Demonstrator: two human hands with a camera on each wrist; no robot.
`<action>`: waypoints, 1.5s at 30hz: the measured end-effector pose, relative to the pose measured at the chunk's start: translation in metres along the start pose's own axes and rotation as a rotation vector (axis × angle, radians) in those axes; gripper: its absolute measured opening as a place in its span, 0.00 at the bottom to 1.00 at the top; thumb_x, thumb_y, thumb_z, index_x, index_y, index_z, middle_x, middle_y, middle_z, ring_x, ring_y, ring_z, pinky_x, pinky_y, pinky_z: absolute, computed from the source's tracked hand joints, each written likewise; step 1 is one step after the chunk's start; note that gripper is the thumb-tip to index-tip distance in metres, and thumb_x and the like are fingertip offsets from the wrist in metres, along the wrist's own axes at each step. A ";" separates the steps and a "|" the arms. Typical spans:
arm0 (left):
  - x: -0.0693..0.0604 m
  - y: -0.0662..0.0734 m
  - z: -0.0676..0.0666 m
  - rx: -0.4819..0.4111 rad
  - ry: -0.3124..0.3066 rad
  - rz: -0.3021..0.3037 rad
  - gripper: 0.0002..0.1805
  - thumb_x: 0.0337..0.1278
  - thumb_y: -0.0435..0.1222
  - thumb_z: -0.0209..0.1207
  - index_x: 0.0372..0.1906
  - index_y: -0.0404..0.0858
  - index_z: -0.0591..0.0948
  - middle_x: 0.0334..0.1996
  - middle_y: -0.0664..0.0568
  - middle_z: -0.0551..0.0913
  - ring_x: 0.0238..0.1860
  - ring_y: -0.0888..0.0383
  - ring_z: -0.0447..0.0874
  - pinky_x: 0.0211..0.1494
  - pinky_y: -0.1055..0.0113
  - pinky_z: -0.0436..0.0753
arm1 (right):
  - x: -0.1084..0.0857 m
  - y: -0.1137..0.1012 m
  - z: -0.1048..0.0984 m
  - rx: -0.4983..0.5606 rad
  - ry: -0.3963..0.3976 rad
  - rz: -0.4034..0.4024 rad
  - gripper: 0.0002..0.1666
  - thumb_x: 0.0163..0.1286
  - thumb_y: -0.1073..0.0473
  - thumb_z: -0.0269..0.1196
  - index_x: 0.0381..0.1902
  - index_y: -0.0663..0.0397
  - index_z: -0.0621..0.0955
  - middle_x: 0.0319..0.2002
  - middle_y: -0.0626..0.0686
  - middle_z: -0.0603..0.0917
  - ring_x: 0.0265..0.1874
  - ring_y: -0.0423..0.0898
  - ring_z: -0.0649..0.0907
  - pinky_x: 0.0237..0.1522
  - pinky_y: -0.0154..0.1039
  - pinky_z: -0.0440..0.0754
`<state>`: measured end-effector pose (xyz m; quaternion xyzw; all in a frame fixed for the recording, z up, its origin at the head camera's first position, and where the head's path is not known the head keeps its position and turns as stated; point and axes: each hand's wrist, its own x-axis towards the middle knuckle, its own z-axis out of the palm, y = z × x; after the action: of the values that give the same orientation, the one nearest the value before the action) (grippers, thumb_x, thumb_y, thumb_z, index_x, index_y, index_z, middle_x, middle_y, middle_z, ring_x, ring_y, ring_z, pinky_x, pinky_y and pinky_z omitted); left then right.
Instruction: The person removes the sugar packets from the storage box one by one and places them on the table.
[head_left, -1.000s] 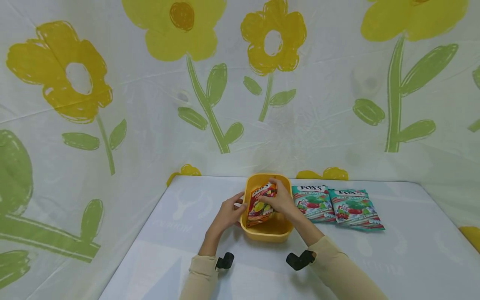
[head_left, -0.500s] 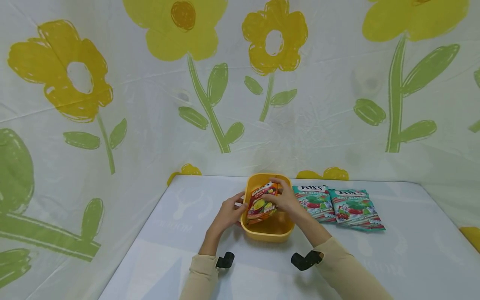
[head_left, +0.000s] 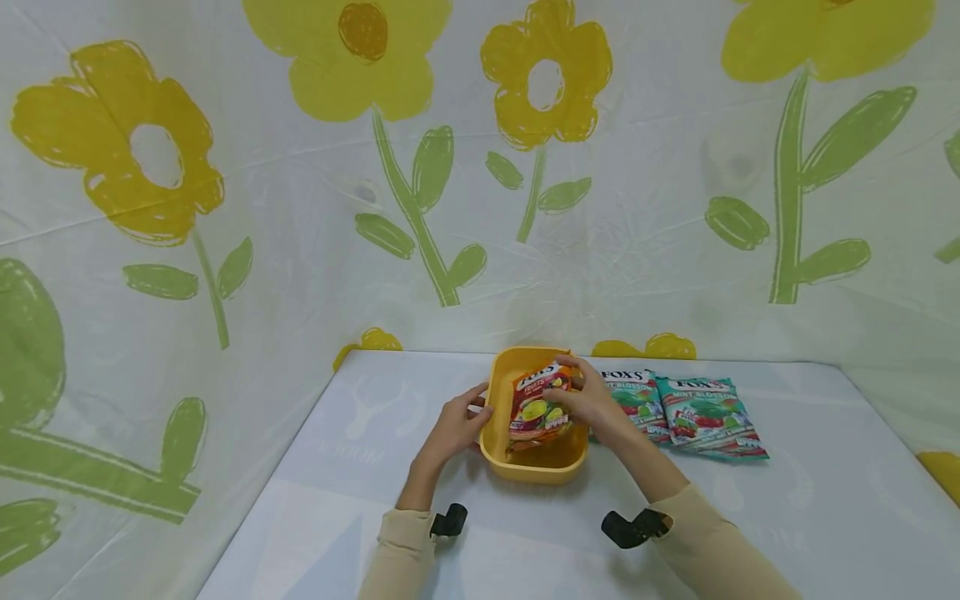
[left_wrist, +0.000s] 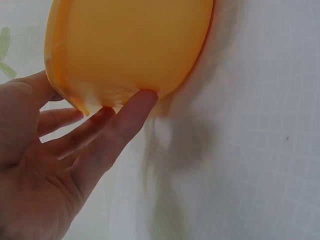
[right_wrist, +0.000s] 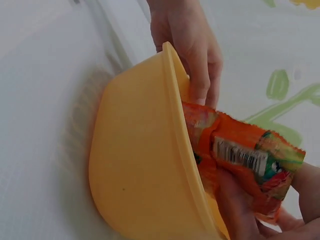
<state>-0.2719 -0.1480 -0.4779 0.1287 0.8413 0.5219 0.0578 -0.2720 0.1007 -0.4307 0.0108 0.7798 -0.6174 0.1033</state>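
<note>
A yellow plastic basin [head_left: 534, 475] stands on the table, its rounded wall filling much of the left wrist view. My left hand [head_left: 455, 425] grips its left side, thumb at the rim and fingers against the outer wall. An orange-red bag of FOX'S fruit candies [head_left: 538, 406] is tilted inside the basin, towards its right side. My right hand [head_left: 588, 398] holds this bag by its right edge. In the right wrist view, the bag's barcode side [right_wrist: 240, 155] shows above the rim, while its lower end is hidden by the basin wall.
Two teal FOX'S mint candy bags lie right of the basin: a nearer one [head_left: 637, 404], partly covered by my right hand and wrist, and a farther one [head_left: 711, 417]. Behind the table [head_left: 330, 533] hangs a flower-printed white cloth [head_left: 645, 275].
My right hand has shifted rightwards with the orange-red candy bag, from the basin's left side towards its right. The left hand and basin stay about where they were.
</note>
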 end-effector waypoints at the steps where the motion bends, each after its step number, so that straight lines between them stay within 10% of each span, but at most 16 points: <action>1: 0.000 0.000 0.000 -0.001 -0.001 0.002 0.29 0.71 0.37 0.53 0.73 0.38 0.65 0.55 0.36 0.77 0.43 0.46 0.87 0.22 0.61 0.88 | -0.001 0.000 -0.002 -0.009 0.001 -0.003 0.43 0.66 0.53 0.67 0.74 0.42 0.61 0.63 0.64 0.75 0.48 0.52 0.81 0.44 0.41 0.88; 45: -0.001 -0.001 -0.001 0.013 0.004 -0.004 0.29 0.70 0.39 0.54 0.73 0.42 0.66 0.55 0.37 0.77 0.43 0.50 0.87 0.23 0.60 0.88 | -0.047 0.024 -0.066 0.037 0.010 -0.023 0.48 0.63 0.40 0.66 0.76 0.35 0.57 0.75 0.60 0.58 0.68 0.61 0.68 0.55 0.45 0.86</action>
<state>-0.2715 -0.1496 -0.4782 0.1262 0.8449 0.5167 0.0562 -0.2327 0.1748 -0.4316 0.0067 0.7690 -0.6326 0.0919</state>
